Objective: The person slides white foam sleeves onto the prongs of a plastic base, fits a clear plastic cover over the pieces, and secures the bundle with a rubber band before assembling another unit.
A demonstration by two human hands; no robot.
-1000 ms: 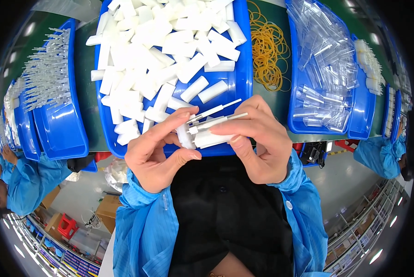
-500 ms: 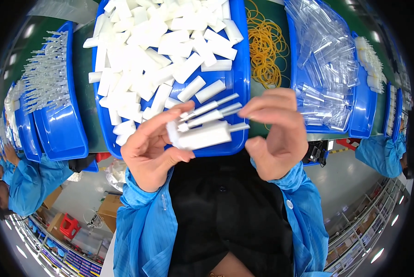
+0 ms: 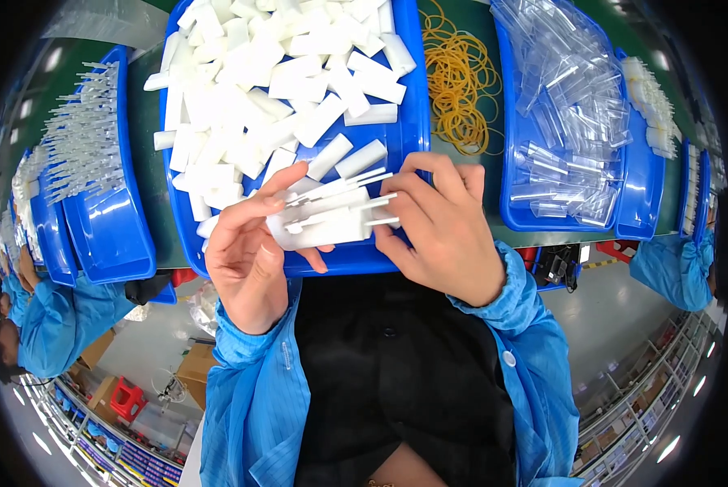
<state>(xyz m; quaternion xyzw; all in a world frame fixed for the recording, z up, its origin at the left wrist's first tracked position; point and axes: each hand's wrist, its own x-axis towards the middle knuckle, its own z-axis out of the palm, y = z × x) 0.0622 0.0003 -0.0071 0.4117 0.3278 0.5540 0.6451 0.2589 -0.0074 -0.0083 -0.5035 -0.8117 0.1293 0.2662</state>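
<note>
Between my hands, over the near edge of a blue tray [image 3: 422,97], is a bundle of white foam-like pieces [image 3: 331,229] with thin white rods running through it and out at its right end. My left hand [image 3: 246,264] is closed around the bundle's left end, beside a whitish translucent part. At the other end, my right hand [image 3: 453,231] has its fingers bent around the protruding rods; its fingertips are partly hidden behind the bundle. A heap of similar white blocks [image 3: 250,89] fills most of the tray.
Yellow rubber bands [image 3: 461,89] lie on the green table right of the tray. Farther right, a blue tray holds clear plastic pieces [image 3: 567,97]. Thin white rods [image 3: 88,130] fill a blue tray at left. People in blue sleeves [image 3: 72,321] sit on both sides.
My right hand has moved left and closed in on the bundle's rod ends. The bundle and my left hand have shifted slightly left.
</note>
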